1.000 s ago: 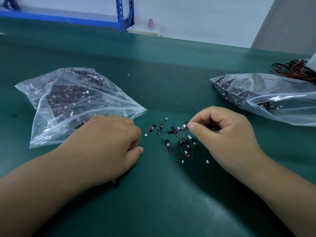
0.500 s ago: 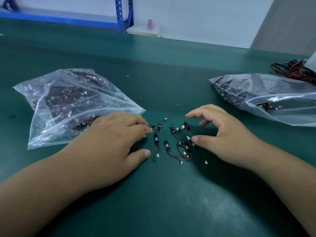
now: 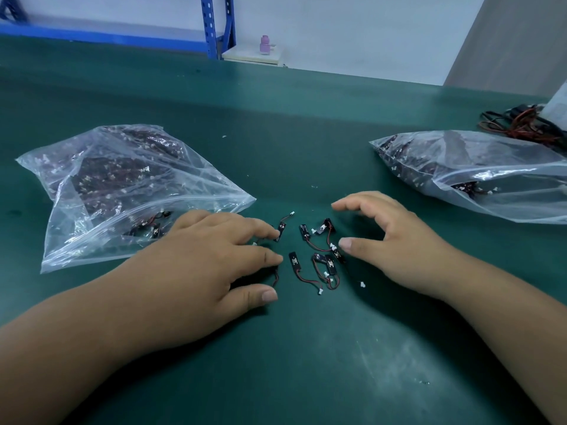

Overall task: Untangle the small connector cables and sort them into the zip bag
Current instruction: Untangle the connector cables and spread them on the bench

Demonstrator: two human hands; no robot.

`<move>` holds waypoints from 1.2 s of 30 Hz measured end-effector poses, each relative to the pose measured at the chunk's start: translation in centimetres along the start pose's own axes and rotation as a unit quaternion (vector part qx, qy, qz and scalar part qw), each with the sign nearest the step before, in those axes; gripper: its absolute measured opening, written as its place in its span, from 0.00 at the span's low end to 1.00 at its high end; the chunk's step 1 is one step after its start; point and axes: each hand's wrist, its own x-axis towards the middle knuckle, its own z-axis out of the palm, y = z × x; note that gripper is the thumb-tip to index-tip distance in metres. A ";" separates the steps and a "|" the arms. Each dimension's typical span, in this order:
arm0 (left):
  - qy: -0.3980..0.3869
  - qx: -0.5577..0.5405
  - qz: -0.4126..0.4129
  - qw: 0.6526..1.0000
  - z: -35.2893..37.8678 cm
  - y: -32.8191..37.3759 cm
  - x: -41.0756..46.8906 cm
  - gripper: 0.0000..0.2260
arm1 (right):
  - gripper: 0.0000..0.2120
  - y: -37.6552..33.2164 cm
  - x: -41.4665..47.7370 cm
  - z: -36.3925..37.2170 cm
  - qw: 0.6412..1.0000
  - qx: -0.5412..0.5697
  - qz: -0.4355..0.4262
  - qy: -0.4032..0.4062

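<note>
1. Working on the dark green surface (image 3: 306,363), I have the clear plastic zip bag (image 3: 92,194) just beside my left hand (image 3: 208,262).
2. Its flat fingertips (image 3: 273,234) touch one piece; my right hand (image 3: 395,243) arches, spread; neither grips anything.
3. Between them lie the small black red-wired connector cables (image 3: 319,259): I should pin one and tease another out.

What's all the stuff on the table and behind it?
Table: one, dark green, under everything.
Zip bag: one, clear, full of dark cables, left.
Second bag: one, clear, holding cables, right.
Loose connector cables: several, black with red wires and white plugs, between the hands.
Wire bundle: one, red and black, far right.
Shelf post: one, blue, back.
Small bottle: one, pink, back.
Left hand: one, fingertips touching a cable.
Right hand: one, fingers arched, holding nothing.
</note>
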 end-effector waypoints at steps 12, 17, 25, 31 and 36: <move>-0.045 -0.001 -0.054 0.998 0.2 -0.3 0.1 0.38 | 0.38 -0.1 0.0 0.6 0.995 -0.102 -0.011 -0.014; -0.057 -0.006 -0.037 0.998 0.4 -0.3 0.2 0.38 | 0.28 0.1 0.1 0.4 0.997 -0.070 -0.016 -0.022; -0.033 -0.003 -0.054 0.998 0.0 -0.3 0.2 0.37 | 0.24 0.5 0.1 0.2 1.000 -0.005 0.022 0.005; -0.051 -0.002 -0.046 0.998 0.3 -0.5 0.2 0.40 | 0.27 0.1 -0.1 0.2 0.999 -0.045 0.015 -0.007; -0.060 -0.025 -0.015 0.998 0.6 -0.5 0.2 0.39 | 0.25 0.2 0.0 0.4 0.999 -0.026 0.021 0.019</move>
